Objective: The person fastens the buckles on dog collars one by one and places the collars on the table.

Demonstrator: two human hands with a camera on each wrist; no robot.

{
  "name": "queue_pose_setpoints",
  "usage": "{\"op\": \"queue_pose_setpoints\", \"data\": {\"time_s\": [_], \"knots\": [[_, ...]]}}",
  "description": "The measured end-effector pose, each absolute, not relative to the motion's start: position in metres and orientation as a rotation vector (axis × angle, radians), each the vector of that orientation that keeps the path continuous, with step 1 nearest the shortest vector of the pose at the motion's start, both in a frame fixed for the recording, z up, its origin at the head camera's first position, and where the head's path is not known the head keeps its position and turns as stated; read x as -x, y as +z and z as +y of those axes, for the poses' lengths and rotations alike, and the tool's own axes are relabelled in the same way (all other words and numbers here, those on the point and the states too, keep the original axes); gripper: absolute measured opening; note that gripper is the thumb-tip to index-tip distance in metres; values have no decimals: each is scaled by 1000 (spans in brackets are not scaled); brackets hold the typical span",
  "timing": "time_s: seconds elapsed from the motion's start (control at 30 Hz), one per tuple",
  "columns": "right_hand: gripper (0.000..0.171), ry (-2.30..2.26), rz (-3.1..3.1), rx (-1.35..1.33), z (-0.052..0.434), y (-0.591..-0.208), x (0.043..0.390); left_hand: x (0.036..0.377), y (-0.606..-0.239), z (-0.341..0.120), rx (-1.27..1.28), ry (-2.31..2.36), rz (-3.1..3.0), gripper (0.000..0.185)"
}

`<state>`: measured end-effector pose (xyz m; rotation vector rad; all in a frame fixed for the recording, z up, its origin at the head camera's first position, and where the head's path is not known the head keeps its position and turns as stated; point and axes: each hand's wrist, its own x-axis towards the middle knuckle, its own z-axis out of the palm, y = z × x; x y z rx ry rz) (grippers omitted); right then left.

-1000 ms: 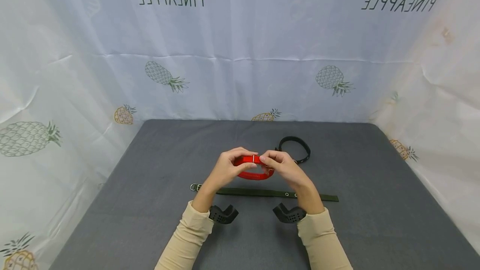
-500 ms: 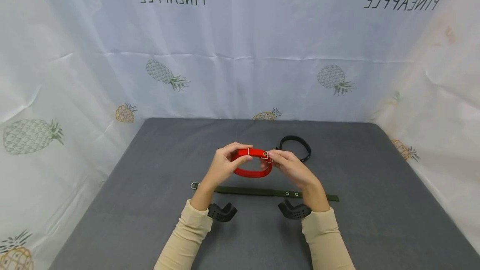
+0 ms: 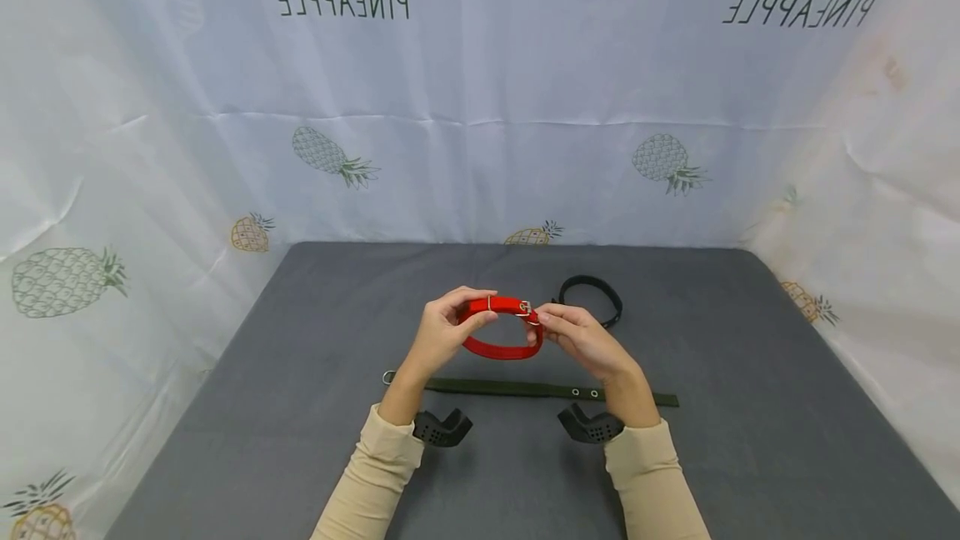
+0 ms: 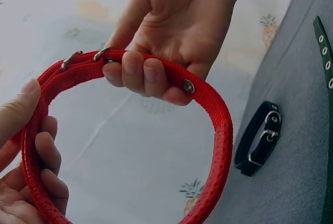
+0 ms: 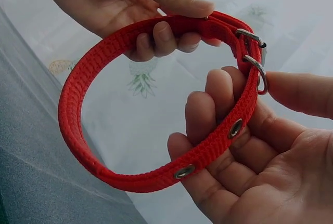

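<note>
A red collar [image 3: 501, 352], fastened into a loop, is held up above the table between both hands. My left hand [image 3: 444, 330] grips its left side, thumb on the outside and fingers curled through the loop. On the other side my right hand [image 3: 583, 342] holds the strap near the metal buckle [image 5: 251, 37]. The right thumb presses by the D-ring [image 5: 258, 74], while the other fingers curl around the band from inside. Metal eyelets [image 5: 184, 171] show along the strap below the right fingers. The left wrist view shows the buckle end at the top of the loop.
A black collar [image 3: 591, 279], closed in a loop, lies on the grey table [image 3: 720, 323] behind the right hand. Stretched flat in front of the hands is a green collar [image 3: 487, 387] with eyelets. A pineapple-print curtain [image 3: 480, 173] hangs behind the table.
The red collar has shifted slightly left with the left hand. My right hand has moved a little right along the strap, and the buckle between the hands has come into view.
</note>
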<state>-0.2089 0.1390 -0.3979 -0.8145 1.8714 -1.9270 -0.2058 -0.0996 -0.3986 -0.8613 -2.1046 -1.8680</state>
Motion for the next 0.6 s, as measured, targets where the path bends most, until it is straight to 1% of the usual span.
{"op": "queue_pose_setpoints", "data": {"time_s": [0.37,0.6], "knots": [[21,-1942,1936,792,143,-397,208,206,-399,-100,893,-1911,-2164,32],[22,-1983,1957,773,146,-392,207,208,-398,-104,829,-1902,-2153,37]]}}
